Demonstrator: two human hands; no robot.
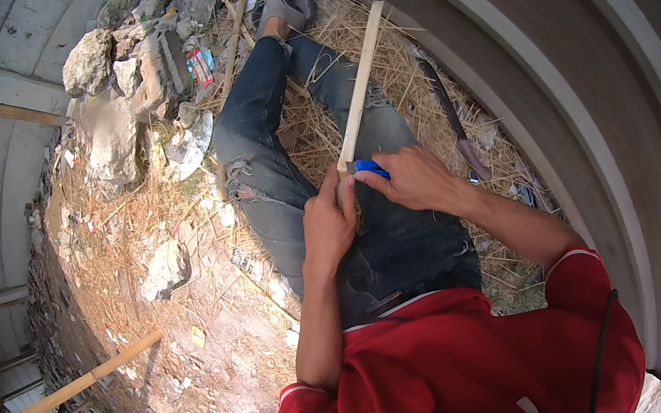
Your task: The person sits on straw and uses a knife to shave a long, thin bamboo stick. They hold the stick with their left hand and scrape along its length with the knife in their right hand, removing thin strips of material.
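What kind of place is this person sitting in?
Probably a rough outdoor yard, maybe beside a shed: there are rocks on sunlit dirt, straw around the legs, and a ridged wall on the right.

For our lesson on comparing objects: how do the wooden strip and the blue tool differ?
The wooden strip is long and pale; the blue tool is far shorter and brighter. The left hand holds the strip's near end; the right hand grips the tool. Both are hand-held, close together.
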